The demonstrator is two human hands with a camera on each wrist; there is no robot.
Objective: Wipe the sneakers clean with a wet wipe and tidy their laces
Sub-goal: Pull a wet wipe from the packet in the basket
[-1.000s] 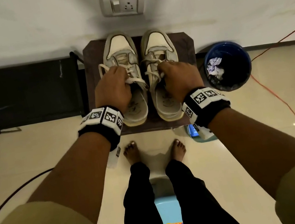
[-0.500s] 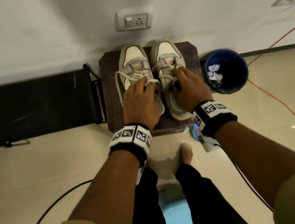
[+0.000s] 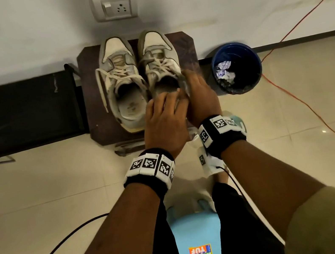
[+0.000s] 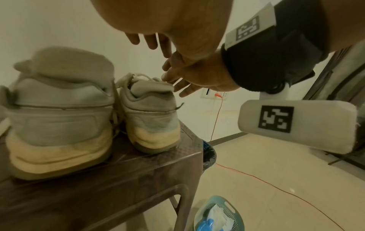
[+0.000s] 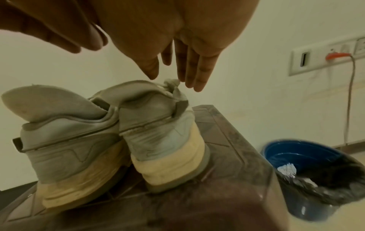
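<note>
Two worn grey-and-white sneakers stand side by side on a dark brown stool (image 3: 189, 51), toes to the wall. The left sneaker (image 3: 122, 83) has a loose lace (image 3: 100, 89) trailing down its outer side. Over the heel opening of the right sneaker (image 3: 159, 61) hovers my left hand (image 3: 160, 119) with relaxed fingers (image 4: 150, 42), holding nothing. My right hand (image 3: 197, 91) is at that shoe's right collar. Its straight fingertips (image 5: 195, 82) point down beside a bunched lace end (image 5: 171, 82) without gripping it.
A blue bin (image 3: 250, 56) with crumpled wipes stands right of the stool. A teal basket (image 4: 235, 209) with a wipe pack (image 4: 217, 217) sits on the floor below the stool's front corner. A black frame (image 3: 18, 112) stands left; an orange cable (image 3: 316, 114) crosses the floor.
Both hands let go of the laces. My left hand moved from the left sneaker across to the right sneaker's heel, and my right hand shifted to that shoe's right side.
</note>
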